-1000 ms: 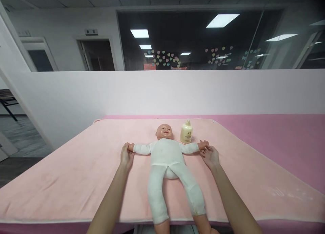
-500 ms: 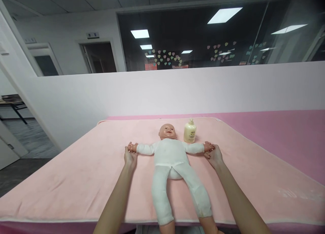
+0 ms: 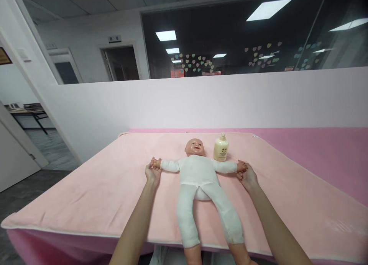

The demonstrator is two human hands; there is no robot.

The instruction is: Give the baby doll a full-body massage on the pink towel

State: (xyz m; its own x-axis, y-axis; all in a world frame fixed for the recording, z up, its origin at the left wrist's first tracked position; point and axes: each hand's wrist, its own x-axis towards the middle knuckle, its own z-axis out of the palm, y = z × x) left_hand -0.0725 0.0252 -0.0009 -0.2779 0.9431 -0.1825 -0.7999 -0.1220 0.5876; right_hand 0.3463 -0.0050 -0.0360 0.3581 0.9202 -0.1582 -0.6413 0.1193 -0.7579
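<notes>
A baby doll (image 3: 198,173) with a white cloth body lies on its back on a pink towel (image 3: 100,196), arms stretched out sideways and legs toward me. My left hand (image 3: 153,174) is closed around the doll's hand on the left side. On the other side, my right hand (image 3: 247,177) grips the doll's other hand between thumb and fingers. A pale yellow pump bottle (image 3: 221,148) stands upright beside the doll's head, above its outstretched right-side arm. The doll's feet are cut off by the lower edge of the view.
The towel covers much of a pink padded table (image 3: 324,154). Behind it rises a low white wall (image 3: 230,100) with a dark window (image 3: 230,35) bearing heart stickers. A side table (image 3: 28,111) with items stands in the room at far left.
The view has turned slightly left, so everything appears shifted to the right. Both hands keep hold of the doll's hands, and its arms remain stretched out.
</notes>
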